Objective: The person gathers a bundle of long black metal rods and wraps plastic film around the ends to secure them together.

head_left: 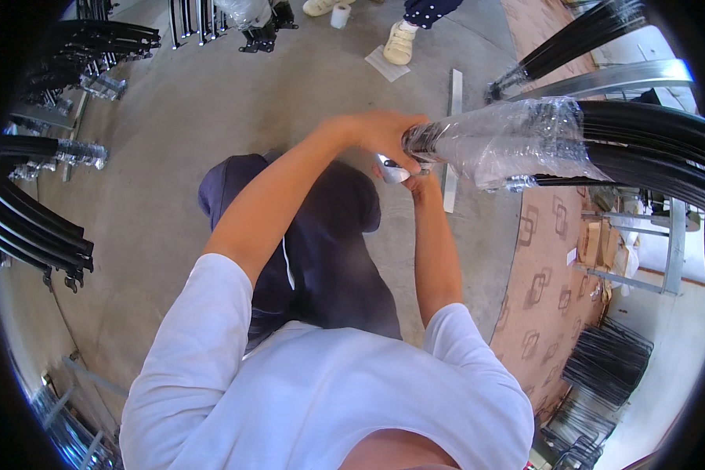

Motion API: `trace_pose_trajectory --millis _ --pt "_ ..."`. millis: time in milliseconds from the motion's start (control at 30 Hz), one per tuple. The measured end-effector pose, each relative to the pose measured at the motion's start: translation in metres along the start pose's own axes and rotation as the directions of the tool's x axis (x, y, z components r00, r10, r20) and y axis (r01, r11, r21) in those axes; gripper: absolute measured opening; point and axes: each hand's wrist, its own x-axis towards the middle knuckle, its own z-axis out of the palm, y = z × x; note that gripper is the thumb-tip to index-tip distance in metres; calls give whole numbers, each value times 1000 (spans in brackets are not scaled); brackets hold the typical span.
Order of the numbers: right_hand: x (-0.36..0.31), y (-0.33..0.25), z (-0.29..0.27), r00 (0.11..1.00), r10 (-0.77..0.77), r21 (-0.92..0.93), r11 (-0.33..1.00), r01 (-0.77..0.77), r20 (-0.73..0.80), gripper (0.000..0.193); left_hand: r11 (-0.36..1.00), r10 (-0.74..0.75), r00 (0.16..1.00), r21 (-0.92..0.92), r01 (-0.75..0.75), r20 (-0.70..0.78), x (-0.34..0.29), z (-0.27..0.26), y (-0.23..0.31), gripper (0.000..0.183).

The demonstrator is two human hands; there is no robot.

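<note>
A bundle of long black curved tubes [646, 121] reaches in from the right. Clear plastic film [517, 141] is wrapped round its near end. My left hand [384, 137] curls over the tip of this wrapped end, its fingers partly hidden behind the tubes. Just below, my right hand [421, 182] is closed round a short, shiny, pale roll [392, 169], which looks like clear wrapping film. The roll sits under my left hand, close against the bundle's end. Most of my right fingers are hidden.
More black tubes stand at the left [39, 227] and upper right [580, 43]. A flat metal strip [451, 192] lies on the concrete floor under the bundle. Another person's shoe [399, 45] and a white roll [340, 16] are ahead. Patterned sheeting [536, 290] covers the right side.
</note>
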Motion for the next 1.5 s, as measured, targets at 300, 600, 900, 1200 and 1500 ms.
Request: trace_pose_trajectory --millis 300,600,900,1200,1500 --pt "-33 43 66 773 -252 536 595 598 -582 35 924 235 895 -198 -326 -380 19 37 -47 65" --pt "-35 49 64 783 -344 521 598 608 -519 34 937 148 938 -259 -235 -314 26 34 -46 66" --pt "-33 50 12 739 -492 437 599 671 -460 30 995 -45 957 70 68 -287 27 37 -7 57" --pt "-47 15 71 761 -213 589 519 620 -613 34 959 -60 909 -277 -62 -413 33 52 -33 53" --pt "-85 8 73 774 -428 579 514 633 -467 37 942 61 857 -255 -219 -511 33 58 -43 37"
